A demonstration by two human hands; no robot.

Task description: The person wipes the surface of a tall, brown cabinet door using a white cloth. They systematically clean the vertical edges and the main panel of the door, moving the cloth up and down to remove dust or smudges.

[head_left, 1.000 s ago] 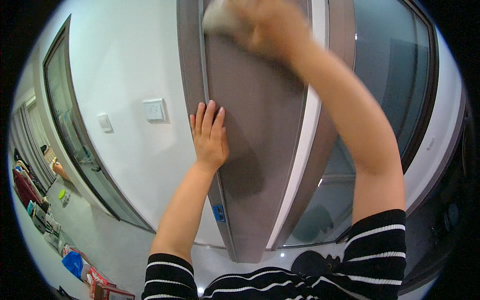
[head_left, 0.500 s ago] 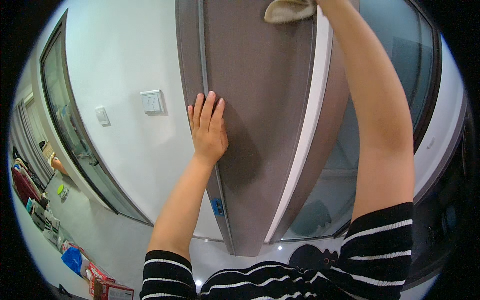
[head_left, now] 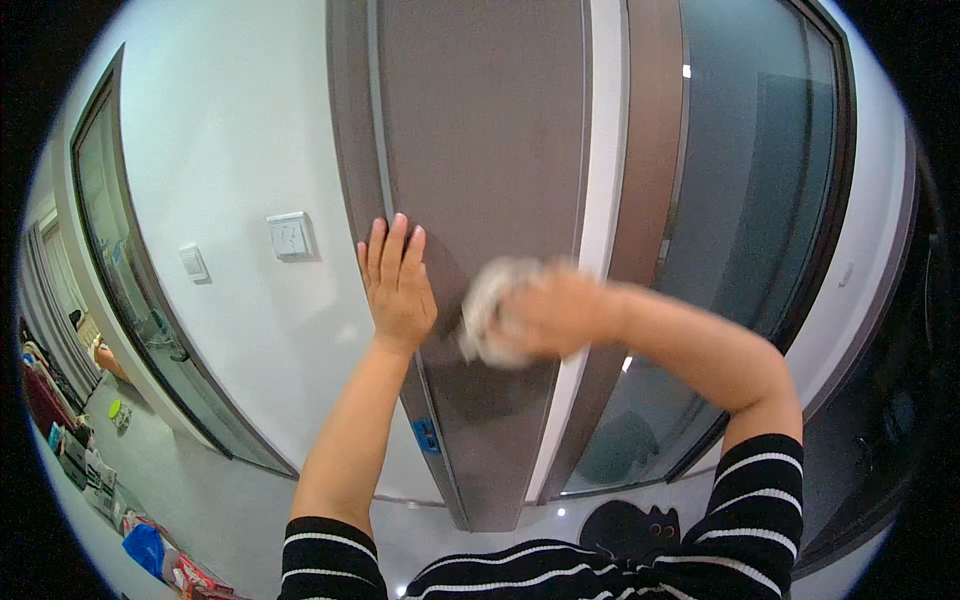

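Note:
A tall brown door panel (head_left: 470, 130) with a grey strip along its left side stands in front of me. My left hand (head_left: 400, 285) lies flat on the left edge of the panel and its frame, fingers spread upward, holding nothing. Smeared by motion, my right hand (head_left: 560, 310) is at the middle of the panel with a pale cream cloth (head_left: 485, 315) bunched in it. The cloth covers part of the panel. Whether it presses on the surface or hovers just off it I cannot tell. Below my left hand, a blue latch piece (head_left: 426, 435) sits in the door edge.
White switches (head_left: 290, 237) are on the wall at left, beside a framed glass door (head_left: 130, 230). A dark-framed glass panel (head_left: 740, 200) stands at right. A black cat-shaped mat (head_left: 625, 530) lies on the floor near me. Bags and boxes (head_left: 150, 550) are at lower left.
My right hand has swept the cloth down from the top of the panel to its middle, the elbow now bent. My left hand stays on the door edge. The view has shifted slightly.

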